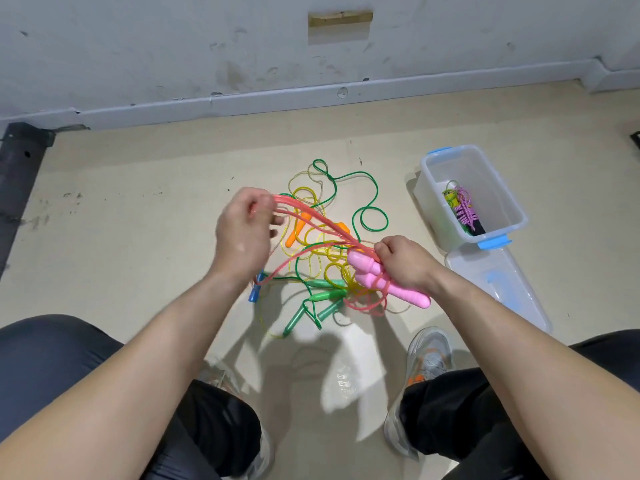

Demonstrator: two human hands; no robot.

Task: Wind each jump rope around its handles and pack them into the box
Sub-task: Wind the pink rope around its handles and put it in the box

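The person's left hand (pixel 242 233) is raised over the floor (pixel 138 220), its fingers (pixel 265 202) curled and pinching the far ends of several long loops of the pink rope (pixel 311 221). The loops run taut and slanting down to the right hand (pixel 403 263), whose fingers (pixel 384 249) are wrapped round the two pink handles (pixel 367 268), held side by side with their butt ends pointing down to the right. More of the pink rope sags below the handles in loose loops. Under both hands a tangled pile of ropes lies on the floor: a green rope (pixel 367 188) sprawling farthest out, a yellow rope (pixel 304 195), a pair of orange handles (pixel 298 226), several green handles (pixel 325 296) and a blue handle (pixel 254 294) at the pile's left edge. To the right of the pile stands the box (pixel 491 199), clear plastic with blue clasps and open at the top. Inside it lies a wound rope (pixel 465 211) with a pinkish-purple cord, and beside that a green and yellow bundle (pixel 449 199) that is hard to make out. The clear lid (pixel 502 285) lies flat on the floor just beside the box's near end. A grey shoe (pixel 429 355) shows below the right forearm.
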